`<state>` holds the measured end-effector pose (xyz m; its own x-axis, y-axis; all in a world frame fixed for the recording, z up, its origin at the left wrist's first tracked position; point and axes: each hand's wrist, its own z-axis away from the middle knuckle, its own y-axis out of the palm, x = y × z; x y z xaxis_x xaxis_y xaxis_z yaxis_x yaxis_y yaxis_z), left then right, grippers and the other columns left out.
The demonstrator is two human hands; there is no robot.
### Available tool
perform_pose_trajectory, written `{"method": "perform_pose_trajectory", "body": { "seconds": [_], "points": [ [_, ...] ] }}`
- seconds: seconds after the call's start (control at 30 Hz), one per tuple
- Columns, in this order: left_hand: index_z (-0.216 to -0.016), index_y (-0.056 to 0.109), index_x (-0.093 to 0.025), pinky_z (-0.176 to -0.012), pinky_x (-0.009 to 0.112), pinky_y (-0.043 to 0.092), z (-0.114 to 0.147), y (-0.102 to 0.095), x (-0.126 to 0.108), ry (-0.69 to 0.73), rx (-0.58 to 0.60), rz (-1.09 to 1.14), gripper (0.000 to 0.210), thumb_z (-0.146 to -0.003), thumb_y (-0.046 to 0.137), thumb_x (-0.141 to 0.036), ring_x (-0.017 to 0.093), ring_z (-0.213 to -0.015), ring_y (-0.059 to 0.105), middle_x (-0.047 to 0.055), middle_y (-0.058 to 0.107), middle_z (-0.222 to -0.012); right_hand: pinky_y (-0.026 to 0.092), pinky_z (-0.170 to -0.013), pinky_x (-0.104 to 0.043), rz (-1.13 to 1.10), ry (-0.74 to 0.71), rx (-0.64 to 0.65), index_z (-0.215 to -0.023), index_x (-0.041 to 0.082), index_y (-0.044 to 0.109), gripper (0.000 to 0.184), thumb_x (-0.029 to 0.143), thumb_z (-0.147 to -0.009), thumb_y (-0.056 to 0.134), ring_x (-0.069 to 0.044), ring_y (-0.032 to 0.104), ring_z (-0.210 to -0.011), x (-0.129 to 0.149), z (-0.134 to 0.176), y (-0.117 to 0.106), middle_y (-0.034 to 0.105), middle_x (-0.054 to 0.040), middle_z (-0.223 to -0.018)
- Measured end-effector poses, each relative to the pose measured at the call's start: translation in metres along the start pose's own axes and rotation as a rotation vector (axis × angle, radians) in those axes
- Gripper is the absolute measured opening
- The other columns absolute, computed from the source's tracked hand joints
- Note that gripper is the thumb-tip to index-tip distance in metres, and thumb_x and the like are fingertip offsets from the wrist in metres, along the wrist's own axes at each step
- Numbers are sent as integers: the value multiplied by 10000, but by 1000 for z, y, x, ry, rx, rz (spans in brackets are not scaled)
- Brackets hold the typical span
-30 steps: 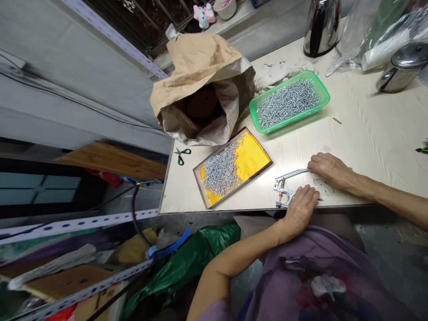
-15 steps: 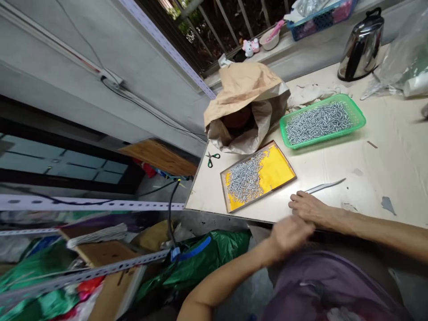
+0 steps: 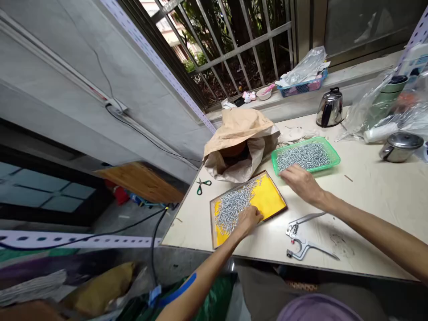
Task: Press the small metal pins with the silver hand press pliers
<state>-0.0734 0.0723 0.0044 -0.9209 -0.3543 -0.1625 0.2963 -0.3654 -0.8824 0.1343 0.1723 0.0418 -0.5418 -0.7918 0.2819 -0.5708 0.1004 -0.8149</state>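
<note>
A pale table (image 3: pixel 377 209) spread beneath both arms, its front edge running just below the work and its left edge slanting up toward the wall. On its far side slumped a brown paper sack (image 3: pixel 240 127), mouth toward the person. In front of the sack lay a yellow-floored tray (image 3: pixel 269 196), its near left corner close to the table's front edge. Behind and to the right of the tray sat a green plastic basket (image 3: pixel 335 158), with a narrow strip of tabletop between the two; a wider stretch extended right of the basket.

The left hand (image 3: pixel 249 219) reached over the tray's near side, fingers curled narrowly above the yellow floor; whether they pinched anything could not be told. The right hand (image 3: pixel 299 182) was at the basket's near left corner, fingers bent and close together, their tips too hidden to show any hold.

Metal hand-press pliers (image 3: pixel 306 246) lay untouched below the right forearm, handles spread, pointing right. Green-handled scissors (image 3: pixel 199 186) rested left of the tray, blades parted. Short silvery metal pins (image 3: pixel 232 207) were heaped across the tray's left part, right beside the left hand, and more filled the basket just beyond the right fingers.
</note>
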Motion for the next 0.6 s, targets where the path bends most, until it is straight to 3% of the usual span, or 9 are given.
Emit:
{"method": "perform_pose_trajectory", "body": {
  "seconds": [0.13, 0.27, 0.33, 0.43, 0.5, 0.6],
  "points": [
    [-788, 718, -113, -596, 245, 352, 0, 1, 0, 0, -53, 2, 158, -771, 562, -134, 188, -751, 639, 91, 712, -808, 505, -829, -391, -195, 42, -53, -1130, 202, 666, 310, 173, -963, 406, -217, 618, -908, -22, -13, -15, 719, -79, -1032],
    [-708, 690, -115, -598, 224, 400, 8, 1, -3, 78, -169, 272, 126, -732, 568, -93, 141, -653, 605, 47, 676, -701, 522, -814, -381, -266, 27, -16, -1157, 187, 648, 326, 246, -993, 372, -222, 628, -962, -12, 39, -19, 713, -97, -1060],
    [-698, 682, -119, -544, 207, 407, 19, 3, -8, 93, -83, 517, 87, -720, 600, -138, 108, -563, 560, 17, 646, -651, 521, -763, -353, -253, -10, 102, -1100, 196, 666, 302, 272, -989, 396, -213, 632, -897, -2, 79, -16, 712, -85, -951],
    [-715, 684, -116, -471, 189, 385, 41, 12, -18, 88, 151, 799, 111, -689, 648, -218, 75, -476, 490, -11, 604, -596, 487, -701, -337, -142, -48, 301, -1032, 192, 677, 240, 318, -952, 489, -214, 607, -802, 13, 135, -12, 669, -81, -846],
    [-709, 684, -113, -458, 182, 362, 54, 22, -26, 66, 256, 866, 147, -660, 675, -252, 68, -466, 463, -21, 581, -561, 453, -670, -330, -68, -23, 405, -1028, 179, 669, 216, 316, -925, 539, -215, 588, -785, 20, 162, -10, 639, -81, -835],
    [-682, 685, -108, -460, 179, 317, 65, 39, -34, 8, 299, 870, 190, -643, 684, -294, 61, -473, 422, -28, 560, -531, 404, -641, -309, -29, 56, 491, -938, 182, 663, 166, 238, -927, 508, -193, 566, -738, 28, 185, -7, 591, -55, -776]
  ]
}}
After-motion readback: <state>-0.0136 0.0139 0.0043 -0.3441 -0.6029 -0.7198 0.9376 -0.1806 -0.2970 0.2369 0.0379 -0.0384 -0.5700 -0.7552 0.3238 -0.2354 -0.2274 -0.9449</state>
